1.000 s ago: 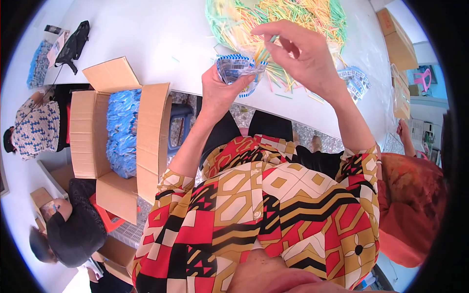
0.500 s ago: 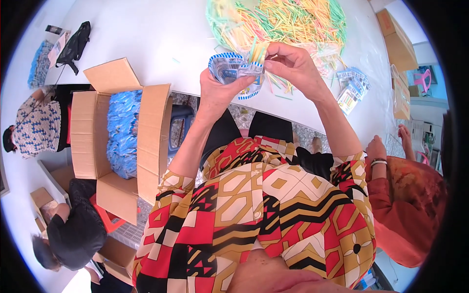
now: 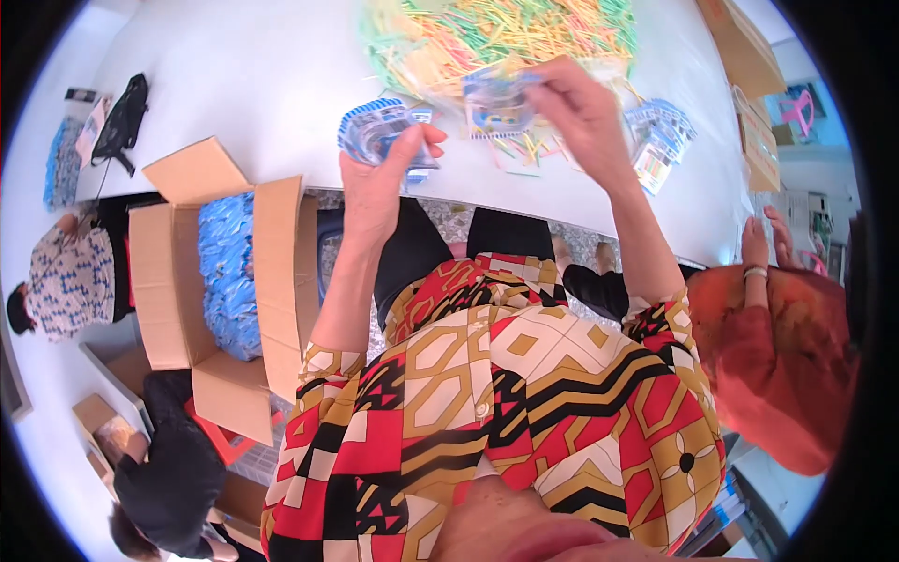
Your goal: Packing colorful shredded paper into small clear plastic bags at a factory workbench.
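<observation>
My left hand (image 3: 373, 183) is closed around several clear plastic bags (image 3: 370, 120) with blue-striped edges, fanned above the near side of the table. To the right of it, my right hand (image 3: 588, 120) pinches the upper corner of one such plastic bag (image 3: 496, 105), which hangs apart from the others. This bag and the fingers on it are smeared by motion, and its contents are hard to make out. Behind my hands lies a heap of thin pastel sticks (image 3: 534, 33) on clear plastic sheeting. A few loose sticks (image 3: 524, 155) rest below the hanging bag.
More blue-edged bags (image 3: 660, 140) lie on the white table (image 3: 253, 103) to the right. An open cardboard box (image 3: 276, 281) packed with blue packets (image 3: 227, 281) stands at my left. One person (image 3: 768, 356) sits at my right; others are at the left. Cartons (image 3: 754, 140) stand far right.
My hands were together at one bag, with pale sticks at its mouth; now they are apart. The right holds a bag up by its corner, and the left has moved leftward with the others.
</observation>
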### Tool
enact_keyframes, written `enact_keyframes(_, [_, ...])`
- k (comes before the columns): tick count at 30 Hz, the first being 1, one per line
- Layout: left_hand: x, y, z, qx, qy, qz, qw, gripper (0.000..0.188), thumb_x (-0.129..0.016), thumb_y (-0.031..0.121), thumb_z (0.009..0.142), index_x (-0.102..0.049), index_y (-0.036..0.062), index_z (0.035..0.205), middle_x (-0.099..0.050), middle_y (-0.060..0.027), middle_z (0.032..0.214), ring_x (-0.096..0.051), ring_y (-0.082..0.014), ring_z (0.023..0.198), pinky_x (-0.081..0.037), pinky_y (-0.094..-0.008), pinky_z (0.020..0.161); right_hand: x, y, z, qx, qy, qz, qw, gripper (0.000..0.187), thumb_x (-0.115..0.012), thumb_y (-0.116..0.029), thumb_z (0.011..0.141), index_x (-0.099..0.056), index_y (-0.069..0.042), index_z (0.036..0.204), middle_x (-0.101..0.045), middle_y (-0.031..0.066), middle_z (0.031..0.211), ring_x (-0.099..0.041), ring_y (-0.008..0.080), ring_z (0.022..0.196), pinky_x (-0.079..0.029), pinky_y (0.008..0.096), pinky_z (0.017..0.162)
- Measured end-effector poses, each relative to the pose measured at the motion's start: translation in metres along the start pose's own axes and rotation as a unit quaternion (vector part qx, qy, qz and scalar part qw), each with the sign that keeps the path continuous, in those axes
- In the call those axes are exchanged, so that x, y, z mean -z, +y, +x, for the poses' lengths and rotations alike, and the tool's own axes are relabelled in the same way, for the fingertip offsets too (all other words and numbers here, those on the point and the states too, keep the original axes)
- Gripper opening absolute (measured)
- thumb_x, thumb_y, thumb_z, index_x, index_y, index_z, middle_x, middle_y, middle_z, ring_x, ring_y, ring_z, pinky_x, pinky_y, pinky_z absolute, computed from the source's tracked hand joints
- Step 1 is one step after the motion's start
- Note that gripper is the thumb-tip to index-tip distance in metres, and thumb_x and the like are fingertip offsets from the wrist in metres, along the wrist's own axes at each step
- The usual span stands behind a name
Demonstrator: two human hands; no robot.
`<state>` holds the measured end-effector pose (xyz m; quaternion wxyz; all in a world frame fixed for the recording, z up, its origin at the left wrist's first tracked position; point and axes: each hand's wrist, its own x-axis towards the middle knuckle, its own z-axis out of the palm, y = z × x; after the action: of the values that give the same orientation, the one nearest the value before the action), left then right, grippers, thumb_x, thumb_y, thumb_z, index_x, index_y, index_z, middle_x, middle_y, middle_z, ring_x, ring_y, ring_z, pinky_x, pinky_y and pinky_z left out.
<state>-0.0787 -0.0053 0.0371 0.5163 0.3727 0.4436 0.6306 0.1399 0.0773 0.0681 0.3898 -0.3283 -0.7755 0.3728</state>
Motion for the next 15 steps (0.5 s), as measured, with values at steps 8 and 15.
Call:
enact_keyframes(8, [-0.017,-0.006,0.002,0.028,0.027,0.011,0.999,0.013,-0.060,0.010,0.086,-0.059,0.0003,0.095,-0.066,-0.0115,0.085,-0.061,-0.0143,0.071,-0.049,-0.0272,0.068,0.013,0.040,-0.037,-0.093,0.015,-0.015,0.995,0.010,-0.053,-0.007,0.090,-0.056,-0.002,0.098,-0.059,0.0007,0.085,-0.052,0.0049,0.075,-0.044,0.0207,0.067])
enact_keyframes(15, [-0.013,-0.009,0.000,0.067,-0.011,0.018,0.998,0.024,-0.051,0.012,0.091,-0.053,-0.0037,0.110,-0.065,-0.0169,0.092,-0.065,-0.0223,0.082,-0.053,-0.0337,0.074,0.061,0.077,-0.100,-0.173,0.180,0.041,0.967,0.015,-0.052,-0.015,0.093,-0.052,-0.006,0.104,-0.058,-0.0008,0.081,-0.051,0.0049,0.073,-0.045,0.0219,0.066])
